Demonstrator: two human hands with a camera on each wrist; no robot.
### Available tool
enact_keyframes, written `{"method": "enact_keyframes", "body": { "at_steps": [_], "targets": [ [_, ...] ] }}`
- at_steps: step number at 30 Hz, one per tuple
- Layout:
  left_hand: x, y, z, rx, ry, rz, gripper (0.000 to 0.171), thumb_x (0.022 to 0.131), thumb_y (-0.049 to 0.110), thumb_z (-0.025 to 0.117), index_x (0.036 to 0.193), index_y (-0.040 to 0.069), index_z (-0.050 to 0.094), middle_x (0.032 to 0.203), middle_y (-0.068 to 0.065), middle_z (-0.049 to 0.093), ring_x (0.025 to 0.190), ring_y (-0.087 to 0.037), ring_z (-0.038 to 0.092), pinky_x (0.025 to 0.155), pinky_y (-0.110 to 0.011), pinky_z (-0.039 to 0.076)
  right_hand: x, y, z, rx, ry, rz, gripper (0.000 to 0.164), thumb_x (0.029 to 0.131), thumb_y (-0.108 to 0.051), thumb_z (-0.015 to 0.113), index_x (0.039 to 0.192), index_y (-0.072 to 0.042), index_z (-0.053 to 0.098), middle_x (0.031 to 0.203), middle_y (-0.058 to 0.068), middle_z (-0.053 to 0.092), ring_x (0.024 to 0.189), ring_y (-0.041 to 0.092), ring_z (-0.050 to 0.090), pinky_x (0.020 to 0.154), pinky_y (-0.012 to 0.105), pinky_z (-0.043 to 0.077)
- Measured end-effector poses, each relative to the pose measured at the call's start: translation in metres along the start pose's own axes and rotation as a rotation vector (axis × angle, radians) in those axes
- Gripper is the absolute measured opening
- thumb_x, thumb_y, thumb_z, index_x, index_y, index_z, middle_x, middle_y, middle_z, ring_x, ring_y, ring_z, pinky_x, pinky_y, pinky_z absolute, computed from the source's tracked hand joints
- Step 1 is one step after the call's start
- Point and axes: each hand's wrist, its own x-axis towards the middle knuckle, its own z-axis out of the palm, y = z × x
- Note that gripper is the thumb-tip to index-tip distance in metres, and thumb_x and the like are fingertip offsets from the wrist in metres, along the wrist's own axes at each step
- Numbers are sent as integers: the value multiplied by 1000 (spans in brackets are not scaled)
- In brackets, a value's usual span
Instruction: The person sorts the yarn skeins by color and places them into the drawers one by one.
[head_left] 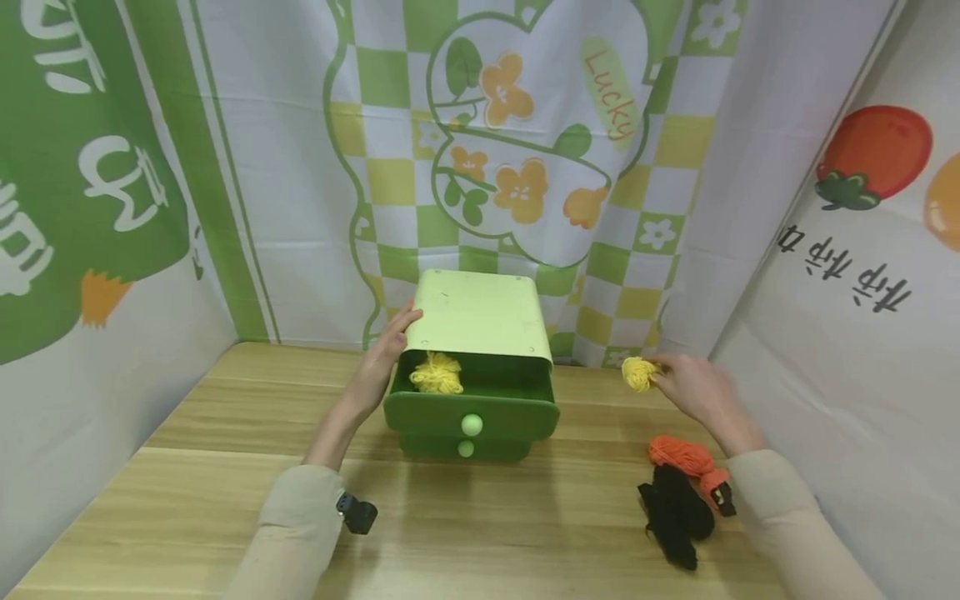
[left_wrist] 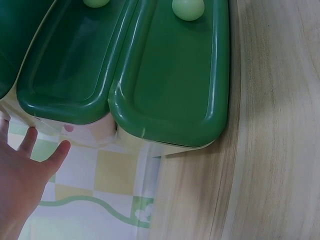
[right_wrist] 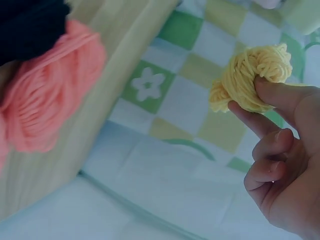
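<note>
A small drawer cabinet with a pale green shell (head_left: pixel 480 312) stands at the back of the table. Its dark green upper drawer (head_left: pixel 487 417) is pulled out, the lower drawer (left_wrist: pixel 175 75) pushed in. Inside the upper drawer, at the left, lies a yellow yarn bundle (head_left: pixel 437 374). My left hand (head_left: pixel 378 358) rests against the cabinet's left side, fingers extended in the left wrist view. Off to the right, my right hand (head_left: pixel 693 385) pinches a second yellow yarn bundle (right_wrist: pixel 250 75) between thumb and index finger, with the other fingers curled.
Below my right hand lie an orange yarn skein (head_left: pixel 681 454) and a black bundle (head_left: pixel 675 512), close together on the wooden table (head_left: pixel 480 533). A patterned curtain (head_left: pixel 540 125) hangs right behind the cabinet, and white printed sheets border both sides.
</note>
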Motion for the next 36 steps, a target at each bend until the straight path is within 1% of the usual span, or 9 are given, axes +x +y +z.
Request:
{"method": "enact_keyframes", "body": {
  "at_steps": [5, 10, 13, 17, 19, 24, 27, 32, 36],
  "targets": [
    [0, 1, 0, -6, -6, -7, 53, 107, 35, 23, 157, 19, 28, 168, 5, 6, 155, -31, 1, 114, -75, 6, 2, -18, -9, -8, 50, -54, 32, 93, -18, 67, 124, -9, 70, 111, 20, 73, 90, 36, 71, 66, 50, 57],
    [-5, 24, 2, -9, -21, -18, 56, 107, 34, 25, 157, 10, 26, 169, -4, 4, 154, -36, 0, 113, -76, 5, 2, -35, -20, -42, 95, -77, 31, 92, -21, 69, 122, -14, 72, 108, 16, 75, 81, 31, 71, 51, 41, 51],
    [-4, 22, 1, -7, -20, -18, 56, 107, 36, 25, 157, 11, 26, 169, -6, 4, 154, -36, 0, 112, -77, 6, 2, -45, -26, -53, 127, -104, 31, 92, -22, 69, 122, -16, 72, 111, 14, 75, 79, 32, 71, 44, 36, 44],
    [0, 1, 0, -3, -3, -5, 53, 107, 37, 24, 157, 20, 28, 169, -1, 6, 155, -32, 2, 113, -76, 7, 2, -57, -32, -60, 184, -150, 31, 90, -22, 71, 121, -18, 72, 112, 12, 75, 77, 30, 71, 43, 32, 40],
    [-1, 0, 1, -2, 4, 3, 52, 107, 40, 25, 156, 24, 30, 169, 2, 7, 155, -31, 3, 113, -76, 8, 1, -63, -35, -67, 216, -181, 31, 89, -19, 73, 119, -17, 73, 111, 11, 75, 77, 29, 72, 44, 33, 43],
    [-1, -2, 1, -4, 5, 10, 53, 107, 42, 26, 156, 25, 31, 169, 4, 8, 155, -31, 3, 113, -76, 7, -1, -78, -40, -63, 306, -261, 31, 84, -13, 77, 114, -16, 74, 112, 10, 75, 82, 31, 74, 49, 39, 53],
    [0, -1, 1, -4, 4, 10, 53, 107, 42, 26, 156, 24, 30, 169, 4, 8, 155, -31, 3, 112, -76, 8, -1, -87, -42, -53, 364, -305, 30, 82, -11, 78, 111, -16, 75, 110, 9, 76, 82, 31, 74, 48, 38, 53],
    [0, 2, 1, -11, -1, 9, 52, 107, 38, 26, 156, 23, 30, 168, 6, 8, 155, -30, 3, 113, -76, 7, -1, -101, -47, -52, 456, -361, 29, 79, -12, 81, 107, -17, 77, 102, 6, 78, 71, 26, 74, 40, 31, 45],
    [1, 1, 1, -19, -1, 18, 52, 107, 33, 25, 157, 18, 29, 169, -1, 6, 155, -32, 2, 113, -76, 6, -1, -113, -50, -50, 507, -407, 30, 78, -13, 82, 107, -19, 77, 98, 3, 78, 63, 21, 71, 37, 25, 36]
  ]
}}
